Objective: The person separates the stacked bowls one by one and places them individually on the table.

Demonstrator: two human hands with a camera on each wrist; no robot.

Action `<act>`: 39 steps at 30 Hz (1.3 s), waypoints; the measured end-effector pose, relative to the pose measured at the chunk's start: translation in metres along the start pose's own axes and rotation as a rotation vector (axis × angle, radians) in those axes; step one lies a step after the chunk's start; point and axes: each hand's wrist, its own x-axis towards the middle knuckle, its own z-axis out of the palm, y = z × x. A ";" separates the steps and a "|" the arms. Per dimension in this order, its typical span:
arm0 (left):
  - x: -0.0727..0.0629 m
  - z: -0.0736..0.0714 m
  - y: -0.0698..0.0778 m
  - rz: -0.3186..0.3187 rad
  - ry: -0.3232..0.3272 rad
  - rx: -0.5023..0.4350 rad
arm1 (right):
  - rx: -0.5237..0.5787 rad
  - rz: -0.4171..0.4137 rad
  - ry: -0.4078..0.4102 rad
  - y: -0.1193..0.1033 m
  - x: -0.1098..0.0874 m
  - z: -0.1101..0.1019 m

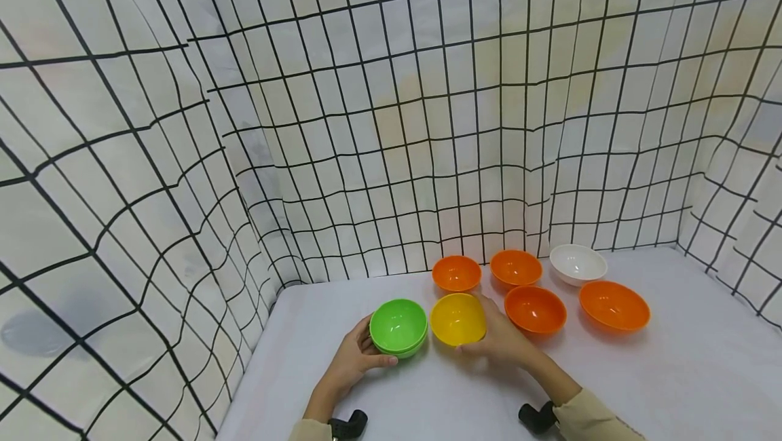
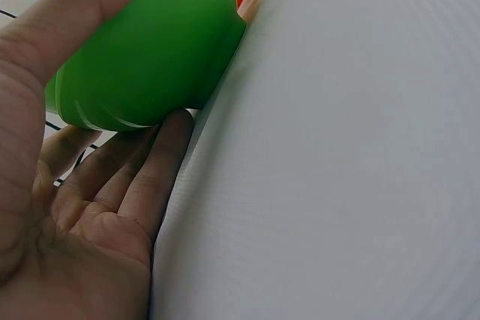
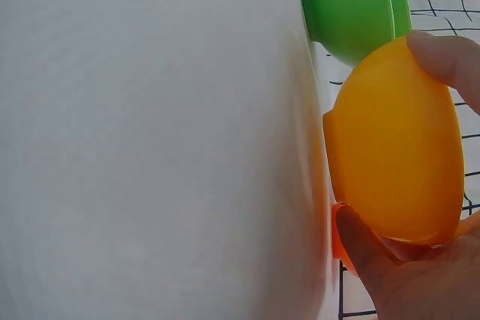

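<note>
Two nested green bowls (image 1: 398,327) stand at the left of the group. My left hand (image 1: 354,358) holds them from the left side, thumb at the near side; in the left wrist view its fingers (image 2: 161,162) lie against the green wall (image 2: 150,50). Just to the right is a yellow bowl (image 1: 458,319), gripped at its right side by my right hand (image 1: 504,336). In the right wrist view the thumb (image 3: 450,61) presses the yellow bowl's (image 3: 397,140) rim and fingers reach beneath its other side. The yellow bowl looks slightly tilted, close to the green ones.
Behind and to the right stand several orange bowls: two at the back (image 1: 456,273) (image 1: 516,269), one beside my right hand (image 1: 535,310), and a wider one (image 1: 613,306) at the far right. A white bowl (image 1: 578,264) is at the back right. Grid-patterned cloth walls (image 1: 391,122) enclose the white table (image 1: 690,359).
</note>
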 end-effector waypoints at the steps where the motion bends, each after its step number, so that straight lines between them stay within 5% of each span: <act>1: 0.000 0.000 0.000 -0.001 0.000 0.000 | 0.002 0.001 -0.001 0.000 0.000 0.000; 13: 0.000 0.000 -0.001 0.002 -0.003 -0.008 | 0.006 0.086 -0.043 0.004 0.001 -0.002; 39: 0.000 0.000 0.000 -0.009 0.000 -0.006 | 0.000 0.094 -0.057 0.008 0.005 -0.003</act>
